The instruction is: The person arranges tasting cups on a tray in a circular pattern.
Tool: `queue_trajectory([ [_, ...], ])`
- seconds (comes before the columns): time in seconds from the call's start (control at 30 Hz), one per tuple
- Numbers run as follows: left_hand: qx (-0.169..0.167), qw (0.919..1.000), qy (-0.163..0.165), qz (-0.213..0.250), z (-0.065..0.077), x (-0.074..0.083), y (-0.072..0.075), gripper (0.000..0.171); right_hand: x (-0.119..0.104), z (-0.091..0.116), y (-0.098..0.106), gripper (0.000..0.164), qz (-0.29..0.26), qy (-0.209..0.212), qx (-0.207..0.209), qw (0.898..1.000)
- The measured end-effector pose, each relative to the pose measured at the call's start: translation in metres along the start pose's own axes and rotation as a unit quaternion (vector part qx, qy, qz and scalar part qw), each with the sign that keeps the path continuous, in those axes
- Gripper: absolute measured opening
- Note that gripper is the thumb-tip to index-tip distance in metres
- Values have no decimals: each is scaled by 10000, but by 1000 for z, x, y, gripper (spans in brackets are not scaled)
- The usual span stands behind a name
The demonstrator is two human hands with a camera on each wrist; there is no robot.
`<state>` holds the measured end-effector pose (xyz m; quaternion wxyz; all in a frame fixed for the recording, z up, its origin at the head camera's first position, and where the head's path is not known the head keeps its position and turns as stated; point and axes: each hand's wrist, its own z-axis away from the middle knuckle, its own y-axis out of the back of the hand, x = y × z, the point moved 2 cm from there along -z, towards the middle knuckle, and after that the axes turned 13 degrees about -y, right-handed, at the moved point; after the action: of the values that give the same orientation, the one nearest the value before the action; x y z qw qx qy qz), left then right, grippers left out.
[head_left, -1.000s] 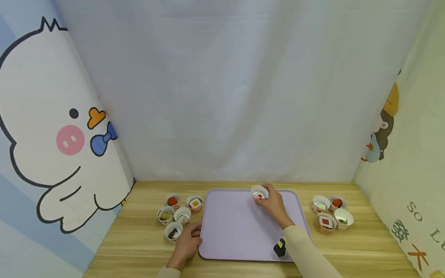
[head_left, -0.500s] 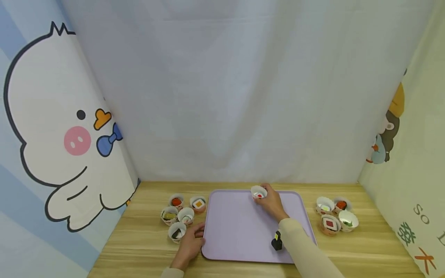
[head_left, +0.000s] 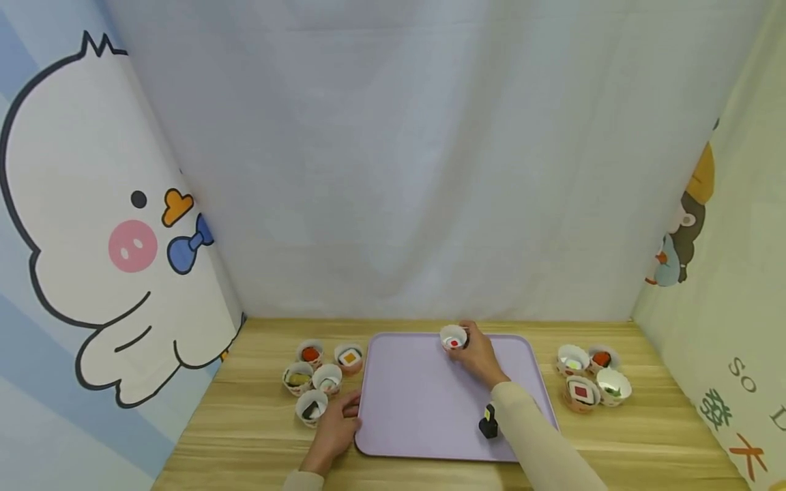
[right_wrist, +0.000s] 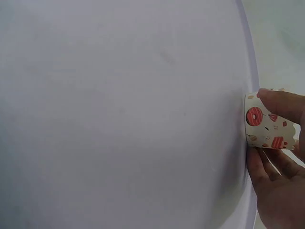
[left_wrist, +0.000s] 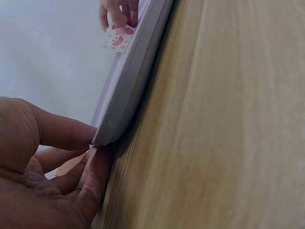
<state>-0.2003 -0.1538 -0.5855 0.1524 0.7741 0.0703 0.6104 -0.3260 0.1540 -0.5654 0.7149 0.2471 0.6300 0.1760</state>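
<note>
My right hand (head_left: 482, 356) grips a small white paper cup (head_left: 453, 339) near the far edge of the lilac tray (head_left: 424, 402). In the right wrist view the cup's side (right_wrist: 269, 125) shows red donut and cake prints, with its base at the tray surface, thumb on one side and fingers on the other. Something red lies inside the cup. At the tray's left edge, my left hand (head_left: 334, 429) pinches the rim; in the left wrist view the thumb (left_wrist: 66, 131) is above the rim and the fingers are below it.
Several printed paper cups (head_left: 327, 379) with small colourful items in them cluster left of the tray. Another group of cups (head_left: 580, 393) stands to its right. A black wrist camera (head_left: 488, 424) sits at the right cuff. Behind the wooden table (head_left: 245, 436) hangs a pale curtain (head_left: 393, 170).
The cup in my right hand has shifted slightly left along the tray's far edge. My left hand stays at the rim. The head view has swung a little.
</note>
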Motion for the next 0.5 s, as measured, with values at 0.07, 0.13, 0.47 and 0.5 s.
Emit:
queue_trajectory([
  [0.07, 2, 10000, -34, 0, 0, 0, 0, 60, 1, 1, 3, 72, -24, 63, -66, 10000],
  [0.13, 8, 10000, -46, 33, 1, 0, -1, 60, 2, 2, 7, 73, -127, 17, -148, 9998],
  [0.47, 5, 10000, 22, -7, -1, -2, -1, 59, -10, 22, 50, 74, -242, 77, -112, 9996],
  [0.5, 3, 10000, 22, -16, -1, -2, 0, 59, -12, 24, 54, 74, -260, 105, -85, 9996],
])
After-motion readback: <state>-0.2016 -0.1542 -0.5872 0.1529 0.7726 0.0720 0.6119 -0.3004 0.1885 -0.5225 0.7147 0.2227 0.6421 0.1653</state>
